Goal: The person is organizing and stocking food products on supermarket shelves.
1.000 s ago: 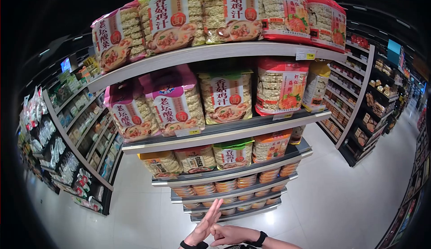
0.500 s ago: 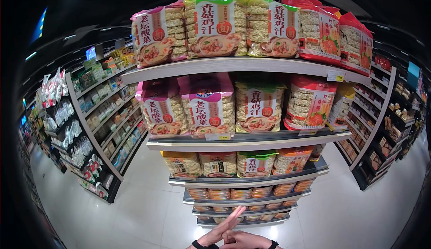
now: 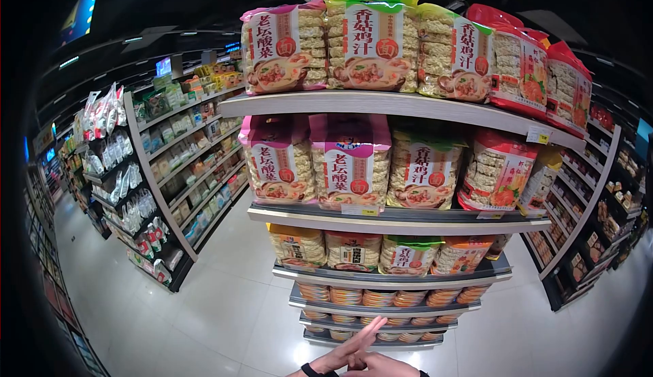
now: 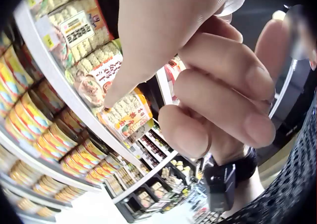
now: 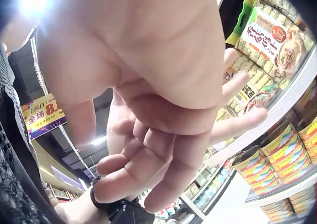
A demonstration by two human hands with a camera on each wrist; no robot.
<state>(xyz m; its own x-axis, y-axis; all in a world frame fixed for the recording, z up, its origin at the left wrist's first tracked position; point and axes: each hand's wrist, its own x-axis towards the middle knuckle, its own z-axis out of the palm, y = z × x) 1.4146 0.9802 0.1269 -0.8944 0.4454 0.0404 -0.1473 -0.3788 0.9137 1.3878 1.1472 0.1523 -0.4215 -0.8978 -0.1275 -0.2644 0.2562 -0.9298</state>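
Note:
Low in the head view, both of my hands meet in front of the lower shelves. The left hand (image 3: 348, 351) slants up to the right with its fingers straight and together. Against its palm side rests the right hand (image 3: 382, 365), fingers loosely curled, no product in them. The right wrist view has the curled right fingers (image 5: 148, 164) overlapping the left hand, whose straight fingertips (image 5: 242, 120) stick out behind. Nearest beyond the hands are tiers of round orange packs (image 3: 379, 298). Bagged noodles (image 3: 408, 254) stand one shelf higher.
A tiered shelf rack fills the middle, with large noodle bags on its top shelf (image 3: 394, 101) and second shelf (image 3: 401, 220). More shelving stands at the left (image 3: 197, 173) and right (image 3: 578, 200). Pale tiled floor (image 3: 224, 309) runs along both sides.
The head view has turned left and slightly up, so the rack sits farther right and the hands lower in frame. The two hands stay together, the left fingers tilting more to the right.

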